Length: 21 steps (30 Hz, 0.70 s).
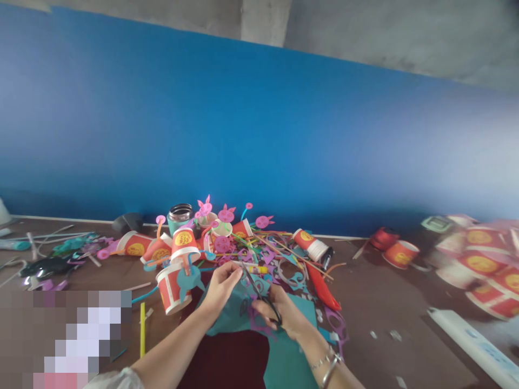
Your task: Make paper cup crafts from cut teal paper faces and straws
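- Gripping stiff scissors (254,283) by the handles, the surest hold, the right hand (288,315) is working lower centre.
- The left hand (221,284) is pinching beside the blades, contents unclear.
- Teal paper (288,362) is lying below, probably creasing easily.

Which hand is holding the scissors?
The right hand, the one with bracelets at its wrist, gripping the scissors by their dark handles. The left hand has a bare wrist and pinches near the blades.

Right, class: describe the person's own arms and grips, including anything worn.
The left grip and right grip have no gloves. A pale sleeve edge shows on the left forearm. The right wrist wears a silver-coloured chain bracelet and a thicker silver-coloured bangle.
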Each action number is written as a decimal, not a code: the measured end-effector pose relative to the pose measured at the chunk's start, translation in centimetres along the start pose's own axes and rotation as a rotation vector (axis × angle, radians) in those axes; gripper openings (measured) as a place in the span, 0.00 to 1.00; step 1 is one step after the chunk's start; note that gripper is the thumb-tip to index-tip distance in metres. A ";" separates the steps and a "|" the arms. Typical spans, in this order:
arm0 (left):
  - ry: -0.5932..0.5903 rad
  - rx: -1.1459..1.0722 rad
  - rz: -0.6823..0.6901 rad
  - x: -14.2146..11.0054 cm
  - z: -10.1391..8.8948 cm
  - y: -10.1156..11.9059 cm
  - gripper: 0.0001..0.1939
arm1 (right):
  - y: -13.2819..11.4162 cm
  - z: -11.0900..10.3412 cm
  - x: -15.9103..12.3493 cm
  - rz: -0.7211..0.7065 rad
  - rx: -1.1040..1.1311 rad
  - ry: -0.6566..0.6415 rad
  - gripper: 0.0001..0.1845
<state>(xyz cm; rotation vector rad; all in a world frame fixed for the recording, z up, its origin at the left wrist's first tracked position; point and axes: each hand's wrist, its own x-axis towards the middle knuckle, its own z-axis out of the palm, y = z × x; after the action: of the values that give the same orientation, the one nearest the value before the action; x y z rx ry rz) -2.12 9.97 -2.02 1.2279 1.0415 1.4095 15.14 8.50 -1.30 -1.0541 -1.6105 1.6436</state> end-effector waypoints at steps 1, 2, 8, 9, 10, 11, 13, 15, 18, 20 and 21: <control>0.002 0.002 -0.002 0.0 0.0 0.0 0.15 | 0.2 0.0 0.1 0.017 -0.001 0.015 0.17; 0.004 0.005 -0.003 0.0 0.0 0.1 0.15 | 0.3 -0.1 0.2 0.029 0.003 0.043 0.17; -0.026 0.039 -0.009 -0.2 0.1 0.2 0.15 | 0.6 0.0 0.6 0.005 0.011 0.233 0.19; -0.032 0.042 -0.006 -0.2 0.1 0.2 0.15 | 0.6 0.0 0.6 0.004 0.007 0.235 0.19; -0.035 0.046 -0.002 -0.2 0.1 0.2 0.15 | 0.6 0.0 0.7 0.003 0.005 0.231 0.18; -0.032 0.050 0.003 -0.2 0.1 0.2 0.15 | 0.6 -0.1 0.7 0.000 0.008 0.224 0.18; -0.023 0.059 0.018 -0.2 0.1 0.1 0.14 | 0.6 0.0 0.7 -0.010 0.020 0.201 0.19; -0.024 0.065 0.037 -0.2 0.2 0.1 0.14 | 0.6 0.1 0.7 -0.013 0.018 0.176 0.20; -0.044 0.067 0.049 -0.2 0.3 0.0 0.14 | 0.4 0.4 0.6 0.002 -0.023 0.142 0.19; -0.050 0.056 0.030 -0.2 0.4 0.0 0.14 | 0.3 0.5 0.5 0.021 -0.037 0.124 0.20; -0.050 0.046 0.016 -0.2 0.4 0.0 0.14 | 0.2 0.5 0.4 0.030 -0.033 0.114 0.21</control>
<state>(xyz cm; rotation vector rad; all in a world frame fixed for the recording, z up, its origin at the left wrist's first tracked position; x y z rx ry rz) -1.73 9.80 -2.05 1.3006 1.0365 1.3673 14.56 8.59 -1.57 -1.1729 -1.5590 1.5521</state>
